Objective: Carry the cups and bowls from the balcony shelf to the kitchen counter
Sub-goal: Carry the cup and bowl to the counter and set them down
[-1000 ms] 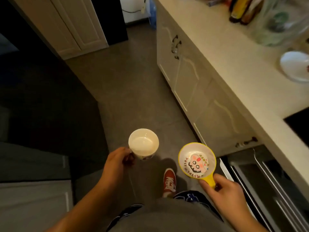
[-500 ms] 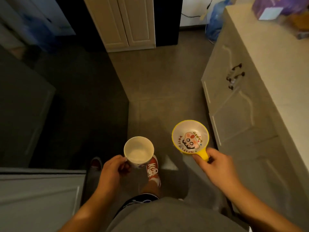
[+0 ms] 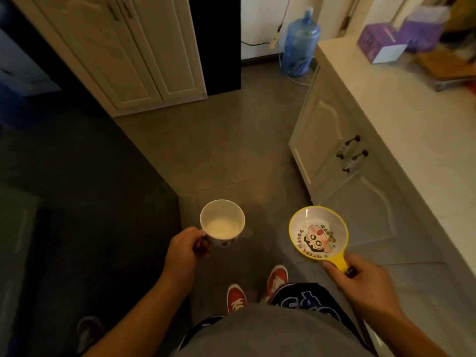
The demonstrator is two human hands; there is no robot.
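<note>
A dim kitchen with a grey tiled floor (image 3: 231, 150) runs ahead, a pale counter (image 3: 401, 119) along the right. The left hand (image 3: 184, 251) is closed around the handle of a white cup (image 3: 222, 222), which sits upright just beyond the knuckles; the handle itself is hidden by the fingers. The right hand (image 3: 365, 282) grips the short yellow handle of a cartoon-printed bowl (image 3: 318, 233), held level in front of it, beside the cabinet doors (image 3: 334, 140). A blue water jug (image 3: 300, 47) stands at the counter's far end, purple boxes (image 3: 381, 42) blurred on top. Red shoes (image 3: 237, 297) show below.
</note>
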